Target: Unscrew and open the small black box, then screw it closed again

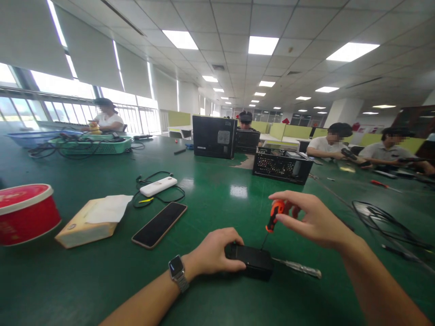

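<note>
My left hand (220, 253), with a watch on its wrist, grips the left end of a small black rectangular box (256, 262) lying on the green table. I cannot make out what kind of device the box is. My right hand (306, 217) has its fingers closed round the orange and black handle of a screwdriver (273, 216). The screwdriver stands nearly upright, its shaft pointing down to the far edge of the box's top. Just right of the box lies a second screwdriver with a clear handle (302, 269).
A phone (159, 225), a tissue pack (91, 222), a white power strip (158, 186) and a red tub (27, 215) are on the left. Black computer cases (215, 136) stand ahead. Black cables (380, 222) lie right. Several people sit around the table.
</note>
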{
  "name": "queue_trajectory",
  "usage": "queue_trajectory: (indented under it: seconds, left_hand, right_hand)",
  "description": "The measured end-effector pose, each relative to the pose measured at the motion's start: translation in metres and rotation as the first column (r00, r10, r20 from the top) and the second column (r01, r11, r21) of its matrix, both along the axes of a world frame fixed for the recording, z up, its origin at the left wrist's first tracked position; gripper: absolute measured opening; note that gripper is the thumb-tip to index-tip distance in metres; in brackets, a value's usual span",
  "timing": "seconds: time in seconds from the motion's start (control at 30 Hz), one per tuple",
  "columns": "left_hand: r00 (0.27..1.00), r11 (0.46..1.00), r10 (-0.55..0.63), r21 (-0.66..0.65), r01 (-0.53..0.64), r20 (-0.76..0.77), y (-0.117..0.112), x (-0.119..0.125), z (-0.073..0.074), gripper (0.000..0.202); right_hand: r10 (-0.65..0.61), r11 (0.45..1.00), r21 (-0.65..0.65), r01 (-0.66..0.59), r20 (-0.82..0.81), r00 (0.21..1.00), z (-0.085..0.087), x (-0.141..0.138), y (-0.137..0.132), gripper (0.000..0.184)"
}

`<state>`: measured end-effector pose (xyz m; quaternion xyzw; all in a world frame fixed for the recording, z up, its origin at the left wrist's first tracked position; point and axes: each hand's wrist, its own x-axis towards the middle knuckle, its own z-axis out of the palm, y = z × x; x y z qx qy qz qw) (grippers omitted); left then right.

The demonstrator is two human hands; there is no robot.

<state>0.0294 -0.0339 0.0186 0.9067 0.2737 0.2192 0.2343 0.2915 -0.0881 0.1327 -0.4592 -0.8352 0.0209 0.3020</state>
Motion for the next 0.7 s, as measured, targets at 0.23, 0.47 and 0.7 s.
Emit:
queue_trajectory:
  seconds: [0.23, 0.47, 0.7]
  left_hand:
    - [1.000, 1.000, -0.013, 0.010, 0.013, 0.010, 0.000, 0.000, 0.001, 0.038]
    - [0.999, 0.999, -0.029, 0.015, 0.029, 0.021, 0.001, -0.001, -0.001, 0.039]
    - [0.999, 0.999, -0.034, 0.037, 0.032, 0.043, 0.003, -0.001, -0.005, 0.039]
  right_hand:
    - [-0.025, 0.999, 0.033, 0.024, 0.034, 0.999, -0.003, 0.000, 0.005, 0.026]
    - [-0.095, 0.992, 0.079, 0.093, 0.029, 0.995, -0.002, -0.002, 0.005, 0.026]
    - [-0.043, 0.999, 0.016, 0.045, -0.112, 0.993, -0.007, -0.013, 0.001, 0.032]
